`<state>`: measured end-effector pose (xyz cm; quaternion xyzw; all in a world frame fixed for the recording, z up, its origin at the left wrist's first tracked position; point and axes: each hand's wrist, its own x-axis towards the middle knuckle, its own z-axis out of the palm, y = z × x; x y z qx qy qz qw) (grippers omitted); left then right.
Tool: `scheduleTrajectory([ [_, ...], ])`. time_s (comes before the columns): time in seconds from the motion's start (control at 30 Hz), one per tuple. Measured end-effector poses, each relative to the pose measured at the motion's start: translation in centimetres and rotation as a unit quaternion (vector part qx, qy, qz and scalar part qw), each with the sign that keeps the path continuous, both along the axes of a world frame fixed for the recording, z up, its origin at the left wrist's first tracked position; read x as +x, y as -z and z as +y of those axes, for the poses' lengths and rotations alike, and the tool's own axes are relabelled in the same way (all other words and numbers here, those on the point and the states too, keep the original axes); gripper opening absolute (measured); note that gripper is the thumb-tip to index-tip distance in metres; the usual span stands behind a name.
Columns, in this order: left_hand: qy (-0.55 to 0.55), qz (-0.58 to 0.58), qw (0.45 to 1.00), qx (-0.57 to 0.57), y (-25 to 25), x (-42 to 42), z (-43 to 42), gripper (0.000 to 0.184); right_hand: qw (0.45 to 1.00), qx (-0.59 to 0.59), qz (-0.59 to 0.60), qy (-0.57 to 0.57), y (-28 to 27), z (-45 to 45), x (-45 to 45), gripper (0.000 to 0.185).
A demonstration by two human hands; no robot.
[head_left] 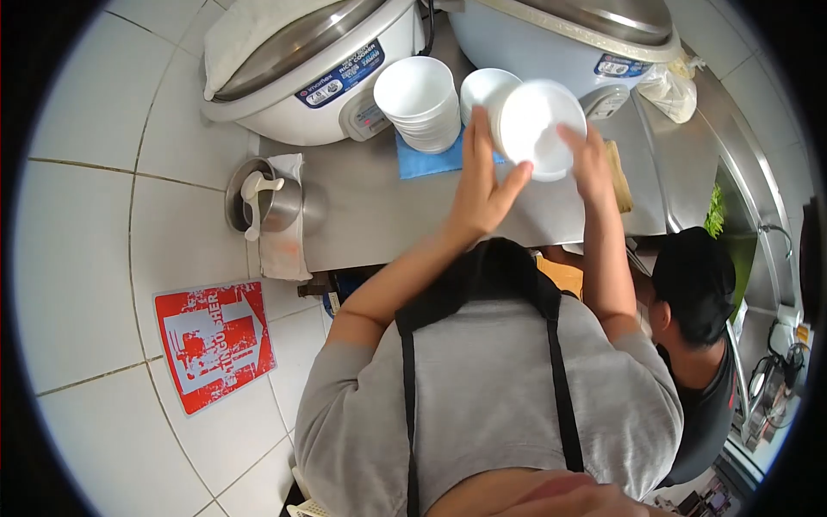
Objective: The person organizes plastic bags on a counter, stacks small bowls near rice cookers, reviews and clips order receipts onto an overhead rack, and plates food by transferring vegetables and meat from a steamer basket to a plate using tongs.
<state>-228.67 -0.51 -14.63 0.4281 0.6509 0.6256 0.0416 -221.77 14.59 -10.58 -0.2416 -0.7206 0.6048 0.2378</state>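
Observation:
A white round cup (527, 129), tilted so its inside faces me, is held above the steel counter between both hands. My left hand (486, 179) has its fingers along the near left side and its thumb at the lower rim. My right hand (589, 165) grips the right rim, with a fingertip reaching inside; it is slightly blurred. Whether more cups are nested under this one, I cannot tell. Close by on the left stands a tall stack of white cups (419, 103) on a blue cloth (424, 163). Another white cup (488, 86) is partly hidden behind my left hand.
Two large rice cookers (323, 73) (551, 43) line the back of the counter (362, 202). A steel pot (287, 207) with white scoops (256, 195) sits at its left end. A plastic bag (674, 96) lies at the back right. A co-worker in a black cap (694, 276) is close on my right.

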Motion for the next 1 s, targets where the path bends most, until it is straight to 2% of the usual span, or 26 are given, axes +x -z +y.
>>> scheduleTrajectory([
  [0.07,-0.032,0.041,0.998,0.046,1.0,-1.4,1.8,0.077,0.997,-0.078,-0.020,-0.004,-0.6,1.3,-2.3,0.039],
  [0.13,-0.059,0.044,0.996,0.053,2.0,-2.1,3.1,0.075,0.985,-0.154,0.065,-0.046,0.8,2.0,-4.7,0.045],
  [0.23,-0.117,0.035,0.992,0.041,3.0,-2.5,4.0,0.075,0.990,-0.134,0.031,-0.040,2.1,3.1,-7.4,0.044],
  [0.3,-0.142,0.028,0.989,0.029,3.8,-2.6,4.3,0.076,0.992,-0.083,-0.075,-0.055,1.7,3.7,-8.3,0.043],
  [0.37,-0.196,0.080,0.977,-0.024,4.1,-2.6,4.5,0.074,0.992,-0.051,-0.092,-0.066,1.3,4.0,-9.0,0.044],
  [0.43,-0.180,0.056,0.982,-0.007,4.1,-2.5,4.7,0.072,0.991,-0.022,-0.109,-0.078,0.7,4.1,-9.4,0.045],
  [0.5,-0.163,0.027,0.986,0.002,3.9,-1.6,3.8,0.071,0.982,0.077,-0.152,-0.079,-0.2,3.9,-9.2,0.053],
  [0.53,-0.141,0.014,0.989,0.037,3.9,-1.1,2.9,0.072,0.982,0.072,-0.156,-0.080,-0.4,3.6,-8.8,0.053],
  [0.6,-0.119,0.003,0.990,0.073,4.6,-1.5,1.3,0.073,0.967,0.177,-0.183,-0.024,-1.5,2.6,-7.6,0.056],
  [0.63,-0.214,0.051,0.974,0.055,6.0,-2.4,0.3,0.080,0.967,0.177,-0.181,-0.024,-1.3,2.3,-7.0,0.056],
  [0.67,-0.307,0.098,0.946,0.036,6.9,-3.2,-0.7,0.086,0.935,0.351,-0.059,-0.006,-0.8,2.0,-6.3,0.052],
  [0.7,-0.309,0.096,0.946,0.033,7.3,-4.1,-1.3,0.086,0.860,0.506,0.062,0.010,-0.2,1.6,-5.8,0.051],
  [0.73,-0.323,0.086,0.942,0.012,7.6,-5.5,-1.6,0.096,0.861,0.504,0.061,0.007,0.3,1.3,-5.7,0.051],
  [0.77,-0.338,0.076,0.938,-0.009,7.8,-6.6,-1.7,0.105,0.824,0.560,0.074,-0.039,0.7,1.0,-5.8,0.047],
  [0.8,-0.340,0.077,0.937,-0.009,7.9,-7.3,-1.6,0.105,0.781,0.613,0.088,-0.082,0.9,0.8,-6.1,0.044],
  [0.83,-0.323,0.076,0.943,-0.010,7.9,-8.1,-1.4,0.109,0.781,0.613,0.090,-0.081,1.0,0.7,-6.5,0.044],
  [0.9,-0.305,0.078,0.949,-0.009,7.5,-9.2,-1.5,0.113,0.783,0.618,0.022,-0.072,1.1,0.8,-7.4,0.035],
  [1.0,-0.286,0.124,0.949,-0.056,7.8,-9.7,-2.3,0.114,0.787,0.615,0.029,-0.016,1.5,0.5,-8.5,0.027],
])
